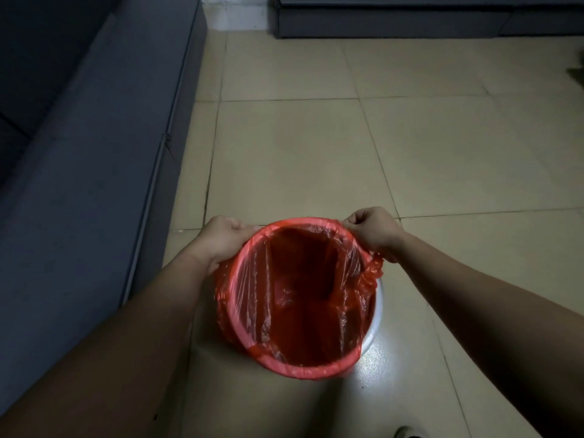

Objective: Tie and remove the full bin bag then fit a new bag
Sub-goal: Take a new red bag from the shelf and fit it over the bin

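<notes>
A thin red bin bag (303,298) lines a white round bin (376,324) that stands on the tiled floor below me. The bag's edge is folded over the rim all the way round, and the inside looks hollow with nothing in it. My left hand (226,240) pinches the bag's edge at the far left of the rim. My right hand (374,230) pinches the edge at the far right of the rim, with loose red plastic bunched just beneath it.
A dark grey sofa (79,153) runs along the left, close to the bin. A dark cabinet base (426,23) stands at the far wall. Beige floor tiles (316,147) stretch ahead and to the right. A shoe tip (406,433) shows at the bottom edge.
</notes>
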{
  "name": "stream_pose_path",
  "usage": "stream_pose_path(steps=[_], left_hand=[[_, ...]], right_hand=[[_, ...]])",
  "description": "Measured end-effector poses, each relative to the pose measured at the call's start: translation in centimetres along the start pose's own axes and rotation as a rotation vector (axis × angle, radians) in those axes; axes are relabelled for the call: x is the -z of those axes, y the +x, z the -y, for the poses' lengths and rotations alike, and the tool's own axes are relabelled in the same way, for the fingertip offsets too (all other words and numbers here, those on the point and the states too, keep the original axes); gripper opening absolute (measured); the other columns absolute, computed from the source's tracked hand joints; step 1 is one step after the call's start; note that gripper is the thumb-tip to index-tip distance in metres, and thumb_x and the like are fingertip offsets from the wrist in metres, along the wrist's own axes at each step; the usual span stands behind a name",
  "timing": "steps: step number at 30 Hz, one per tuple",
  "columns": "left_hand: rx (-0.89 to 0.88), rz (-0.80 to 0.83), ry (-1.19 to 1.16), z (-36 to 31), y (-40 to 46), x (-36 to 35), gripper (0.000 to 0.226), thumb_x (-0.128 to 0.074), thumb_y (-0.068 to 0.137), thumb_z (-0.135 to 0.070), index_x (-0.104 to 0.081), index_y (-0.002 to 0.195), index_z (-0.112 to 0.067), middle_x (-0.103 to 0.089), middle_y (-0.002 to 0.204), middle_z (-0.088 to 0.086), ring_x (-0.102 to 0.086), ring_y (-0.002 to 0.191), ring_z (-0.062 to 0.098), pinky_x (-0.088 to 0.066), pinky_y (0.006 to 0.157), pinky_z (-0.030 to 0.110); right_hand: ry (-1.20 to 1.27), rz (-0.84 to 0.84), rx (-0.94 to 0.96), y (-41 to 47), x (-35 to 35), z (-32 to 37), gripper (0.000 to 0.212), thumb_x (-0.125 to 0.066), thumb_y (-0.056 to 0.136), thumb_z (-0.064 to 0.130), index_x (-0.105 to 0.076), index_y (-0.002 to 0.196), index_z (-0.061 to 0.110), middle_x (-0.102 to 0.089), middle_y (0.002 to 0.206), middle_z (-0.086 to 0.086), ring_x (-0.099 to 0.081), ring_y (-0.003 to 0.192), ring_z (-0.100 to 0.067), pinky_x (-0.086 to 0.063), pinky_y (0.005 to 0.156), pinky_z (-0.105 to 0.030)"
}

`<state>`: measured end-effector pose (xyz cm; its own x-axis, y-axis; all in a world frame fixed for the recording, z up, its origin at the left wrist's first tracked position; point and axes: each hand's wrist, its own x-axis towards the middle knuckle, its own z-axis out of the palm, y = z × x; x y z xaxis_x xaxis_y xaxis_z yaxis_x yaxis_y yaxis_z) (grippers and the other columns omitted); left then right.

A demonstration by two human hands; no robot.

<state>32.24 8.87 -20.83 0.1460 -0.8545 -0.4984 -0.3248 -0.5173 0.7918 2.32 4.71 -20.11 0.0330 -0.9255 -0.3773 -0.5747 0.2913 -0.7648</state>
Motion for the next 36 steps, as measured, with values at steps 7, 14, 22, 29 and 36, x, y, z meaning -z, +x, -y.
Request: stream_pose_path(steps=[7, 14, 22, 29, 36], left_hand=[[-0.005, -0.087, 0.021, 0.9, -0.4, -0.5, 0.027, -0.079, 0.081, -0.043, -0.076, 0.074, -0.017, -0.078, 0.07, -0.003, -0.074, 0.066, 0.013, -0.052, 0.06, 0.022], [-0.279, -0.296, 0.258, 0.7, -5.9, 1.3, 0.023, -0.072, 0.084, -0.048, -0.068, 0.102, -0.035, -0.062, 0.096, -0.02, -0.059, 0.089, -0.005, -0.044, 0.071, 0.016], [-0.154, -0.336, 0.164, 3.8, -13.4, 0.0, 0.034, -0.08, 0.08, -0.032, -0.071, 0.109, -0.018, -0.075, 0.091, -0.004, -0.07, 0.079, 0.01, -0.054, 0.067, 0.026], [-0.081, -0.384, 0.172, 3.8, -13.2, -0.6, 0.025, -0.077, 0.085, -0.025, -0.072, 0.107, -0.013, -0.076, 0.103, 0.005, -0.061, 0.076, 0.009, -0.041, 0.06, 0.017], [-0.052, -0.377, 0.167, 4.1, -13.7, -0.7, 0.027, -0.073, 0.088, -0.025, -0.07, 0.113, -0.016, -0.075, 0.109, 0.005, -0.063, 0.075, 0.006, -0.044, 0.06, 0.018]], right_hand=[[0.049, 0.03, -0.061, -0.8, 0.2, -1.1, 0.026, -0.076, 0.087, 0.027, -0.075, 0.077, 0.004, -0.072, 0.055, 0.0, -0.061, 0.042, -0.009, -0.044, 0.037, -0.018], [-0.138, -0.292, 0.126, -5.8, 2.7, -0.3, 0.033, -0.074, 0.08, 0.053, -0.068, 0.075, 0.021, -0.07, 0.075, 0.007, -0.066, 0.067, -0.012, -0.049, 0.06, -0.029], [-0.498, -0.134, -0.171, -13.0, 1.8, -0.3, 0.082, -0.049, 0.065, 0.092, -0.058, 0.053, 0.011, -0.057, 0.047, -0.002, -0.057, 0.048, -0.019, -0.039, 0.047, -0.028], [-0.395, -0.217, -0.154, -13.9, 1.3, -0.5, 0.035, -0.068, 0.08, 0.034, -0.074, 0.064, 0.003, -0.07, 0.058, -0.01, -0.064, 0.055, -0.021, -0.04, 0.045, -0.025], [-0.223, -0.185, -0.152, -14.4, 3.3, -2.6, 0.027, -0.068, 0.089, 0.027, -0.073, 0.065, 0.015, -0.071, 0.06, 0.001, -0.063, 0.057, -0.015, -0.038, 0.048, -0.025]])
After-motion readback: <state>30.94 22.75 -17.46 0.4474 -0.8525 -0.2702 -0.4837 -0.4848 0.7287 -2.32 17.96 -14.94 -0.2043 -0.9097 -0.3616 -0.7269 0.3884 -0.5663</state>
